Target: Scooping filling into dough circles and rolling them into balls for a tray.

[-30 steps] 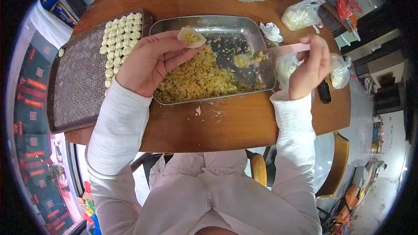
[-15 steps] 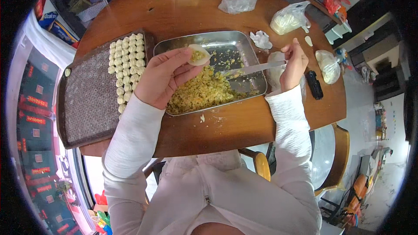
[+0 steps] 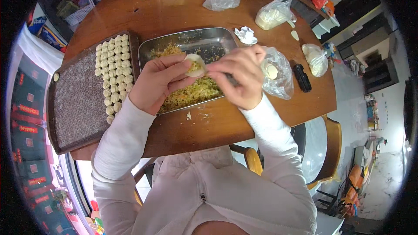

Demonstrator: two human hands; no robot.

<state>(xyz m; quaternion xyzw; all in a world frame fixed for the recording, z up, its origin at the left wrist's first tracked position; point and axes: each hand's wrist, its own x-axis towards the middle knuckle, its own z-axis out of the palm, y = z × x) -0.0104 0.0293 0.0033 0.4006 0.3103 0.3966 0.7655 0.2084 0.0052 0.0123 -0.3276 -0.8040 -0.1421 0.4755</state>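
Observation:
My left hand (image 3: pixel 159 78) pinches a round white dumpling wrapper (image 3: pixel 194 72) above the metal tray (image 3: pixel 147 43). A spoonful of yellow-green filling lies in the wrapper's middle. On its right edge, the fingertips of my right hand (image 3: pixel 241 76) close in a pinch, slightly blurred. Below both hands, chopped filling (image 3: pixel 191 91) is heaped in the tray. My right hand hides most of the flat metal spreader. Rows of finished dumplings (image 3: pixel 114 67) stand on a dark, floured baking tray (image 3: pixel 78 100) to the left.
Right of the metal tray, a clear plastic bag (image 3: pixel 283 78) has a pale dough round on it. Nearby are a black object (image 3: pixel 302 78), a crumpled white tissue (image 3: pixel 246 35) and bags of pale dough (image 3: pixel 275 14). A wooden chair (image 3: pixel 333 148) stands by the table's right edge.
My right hand has moved left from beside the spreader's handle to the wrapper's edge and closed on it. My left hand still holds the filled wrapper. The whole view has shifted slightly.

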